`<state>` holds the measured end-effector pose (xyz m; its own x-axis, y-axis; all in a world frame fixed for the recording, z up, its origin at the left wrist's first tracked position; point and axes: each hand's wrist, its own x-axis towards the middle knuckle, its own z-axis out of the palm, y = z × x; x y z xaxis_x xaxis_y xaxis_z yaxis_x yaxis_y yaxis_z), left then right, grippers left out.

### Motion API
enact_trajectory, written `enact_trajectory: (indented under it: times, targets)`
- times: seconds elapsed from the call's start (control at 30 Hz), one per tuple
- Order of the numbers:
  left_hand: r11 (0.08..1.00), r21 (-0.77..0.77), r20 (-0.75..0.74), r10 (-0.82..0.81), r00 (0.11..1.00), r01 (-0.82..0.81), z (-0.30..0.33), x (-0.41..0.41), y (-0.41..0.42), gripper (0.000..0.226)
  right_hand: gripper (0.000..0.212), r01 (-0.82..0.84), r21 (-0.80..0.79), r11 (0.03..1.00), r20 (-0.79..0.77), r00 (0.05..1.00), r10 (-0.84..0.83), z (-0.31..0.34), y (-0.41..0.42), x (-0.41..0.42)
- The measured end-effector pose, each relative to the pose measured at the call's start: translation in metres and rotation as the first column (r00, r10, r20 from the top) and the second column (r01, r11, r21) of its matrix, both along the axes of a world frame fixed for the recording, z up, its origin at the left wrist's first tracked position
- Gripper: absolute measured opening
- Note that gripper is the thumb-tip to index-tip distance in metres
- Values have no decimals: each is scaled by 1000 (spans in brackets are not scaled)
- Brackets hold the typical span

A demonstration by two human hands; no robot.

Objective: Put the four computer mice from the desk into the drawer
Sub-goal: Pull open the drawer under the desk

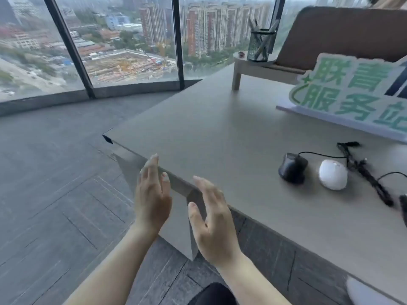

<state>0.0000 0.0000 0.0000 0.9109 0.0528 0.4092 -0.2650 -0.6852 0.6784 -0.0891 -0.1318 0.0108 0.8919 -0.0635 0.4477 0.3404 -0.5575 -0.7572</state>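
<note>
Mice: I am seeing a black mouse (292,167) and a white mouse (333,175) lying on the desk (220,133), well right of my hands.
Left hand (152,194): hovering spread and empty at the desk edge.
Right hand (212,219): hovering spread, holding nothing.
Drawer front (176,216): sitting under the edge, seemingly shut.
Advice: I am judging that hooking fingers beneath and pulling straight works best.

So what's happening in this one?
A person stands at the corner of a grey desk, both hands open and empty: left hand and right hand near its front edge. A black mouse and a white mouse lie untouched on the desk, cables beside them.
</note>
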Motion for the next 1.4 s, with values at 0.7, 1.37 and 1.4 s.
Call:
enact_trajectory:
  times: [0.7,1.37,1.4]
  targets:
    - [506,-618,-708,-27,705,-601,-117,131,59,30,51,410,282,867,-677,726,-123,-117,48,71]
    - [456,-587,-736,45,676,-669,-127,43,148,31,30,130,135,982,-609,793,-22,-106,85,-1]
    - [448,-593,-730,51,681,-669,-127,33,157,30,31,100,134,986,-613,790,3,-107,91,-8]
